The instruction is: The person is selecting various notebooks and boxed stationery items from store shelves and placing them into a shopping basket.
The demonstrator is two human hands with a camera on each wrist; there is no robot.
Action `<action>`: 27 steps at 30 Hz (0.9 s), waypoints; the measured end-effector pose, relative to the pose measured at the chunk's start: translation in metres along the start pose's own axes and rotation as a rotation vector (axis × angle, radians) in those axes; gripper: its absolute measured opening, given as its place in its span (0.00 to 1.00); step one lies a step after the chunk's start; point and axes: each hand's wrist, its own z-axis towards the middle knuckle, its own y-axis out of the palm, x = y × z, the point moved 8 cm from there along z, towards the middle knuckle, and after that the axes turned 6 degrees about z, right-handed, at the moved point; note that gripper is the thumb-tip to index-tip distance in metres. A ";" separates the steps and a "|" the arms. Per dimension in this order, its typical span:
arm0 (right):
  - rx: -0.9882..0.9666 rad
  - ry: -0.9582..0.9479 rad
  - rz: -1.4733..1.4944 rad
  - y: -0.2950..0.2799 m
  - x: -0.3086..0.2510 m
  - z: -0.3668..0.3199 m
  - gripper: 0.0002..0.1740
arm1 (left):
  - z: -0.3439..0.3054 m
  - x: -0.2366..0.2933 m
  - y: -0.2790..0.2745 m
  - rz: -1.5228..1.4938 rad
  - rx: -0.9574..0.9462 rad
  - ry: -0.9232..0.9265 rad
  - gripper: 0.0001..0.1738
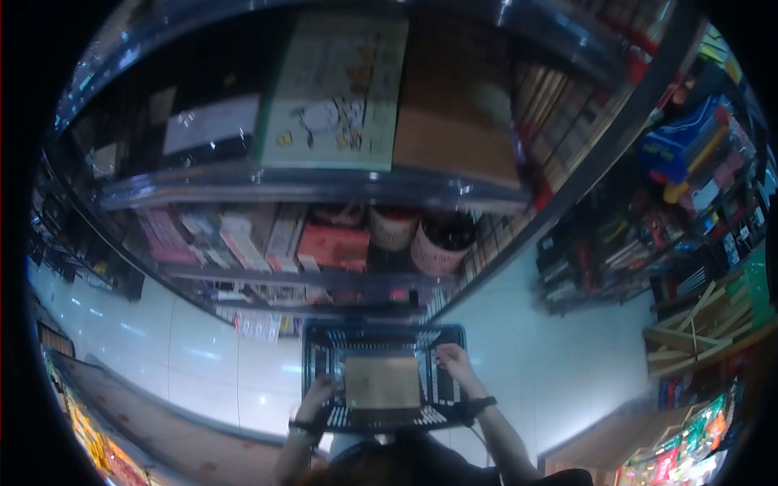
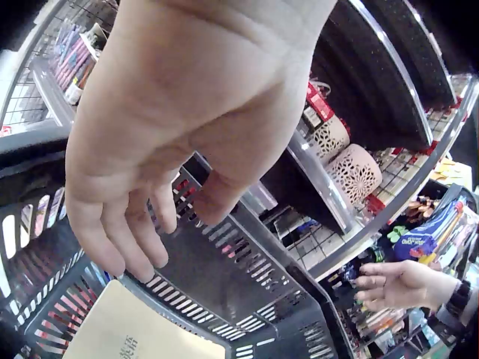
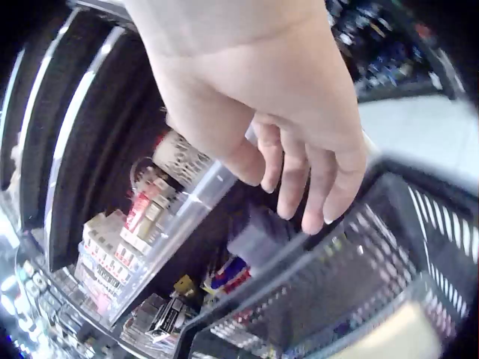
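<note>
A black shopping basket (image 1: 442, 330) stands in front of the person, below the shelves. Inside lies a tan, flat notebook-like item (image 1: 382, 383) with small print on its cover (image 2: 138, 329). Over the basket's left side hangs the left hand (image 1: 322, 392), its fingers loosely bent and holding nothing. The right hand (image 1: 456, 364) is over the right side, near the rim. In the right wrist view the right hand (image 3: 277, 127) has relaxed, slightly curled fingers with nothing between them. Both wrists wear dark bands.
Ahead rises a shelf unit (image 1: 324, 192) with a pale green cartoon-printed pad (image 1: 336, 97) above, and boxes and pinkish patterned pots (image 1: 442, 247) below. Hanging goods (image 1: 681, 154) fill a rack at right. Wooden sticks (image 1: 697, 324) lie in a bin there. Pale tiled floor (image 1: 519, 356) shows beside the basket.
</note>
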 end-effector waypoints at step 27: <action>0.215 -0.760 -1.373 0.155 -0.492 0.057 0.48 | -0.054 -0.029 -0.087 -0.043 0.283 -0.035 0.19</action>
